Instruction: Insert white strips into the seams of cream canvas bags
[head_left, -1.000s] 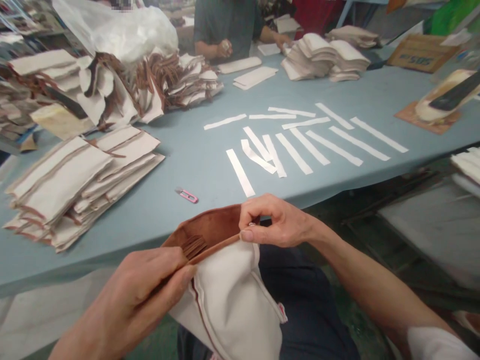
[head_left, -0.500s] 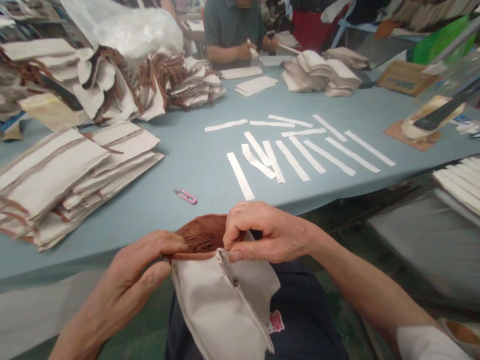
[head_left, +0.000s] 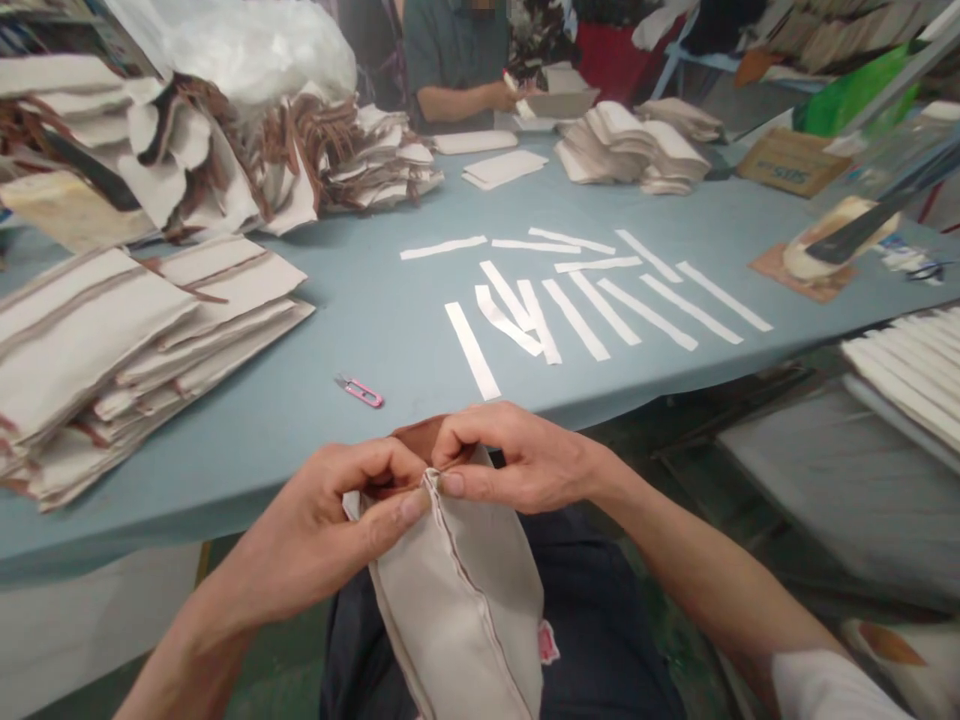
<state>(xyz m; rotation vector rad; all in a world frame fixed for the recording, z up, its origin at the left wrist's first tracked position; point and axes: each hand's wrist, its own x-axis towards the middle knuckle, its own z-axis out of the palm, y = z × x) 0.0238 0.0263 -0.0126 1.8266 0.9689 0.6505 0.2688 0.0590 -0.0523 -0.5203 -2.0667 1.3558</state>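
Observation:
A cream fabric piece point(head_left: 457, 600) with a brown lining point(head_left: 424, 436) hangs over my lap at the table's front edge. My left hand point(head_left: 360, 510) pinches its top edge just left of the raised seam. On the other side of that seam, my right hand point(head_left: 502, 455) grips the same edge between thumb and curled fingers. The fingertips of both hands nearly meet at the seam's top end. Much of the brown lining is hidden behind the hands. Pink thread snips point(head_left: 363, 391) lie on the table beyond my left hand.
White strips point(head_left: 577, 318) are spread over the blue-green table point(head_left: 352, 300). Stacked cream pieces point(head_left: 82, 330) lie at the left, with heaped pieces and a plastic bag point(head_left: 262, 50) behind. Across the table sits a person point(head_left: 457, 60). A cardboard box point(head_left: 791, 162) stands at the right.
My left hand has moved right along the fabric's edge to the seam, beside my right hand. The brown opening is now mostly covered. The view has shifted slightly.

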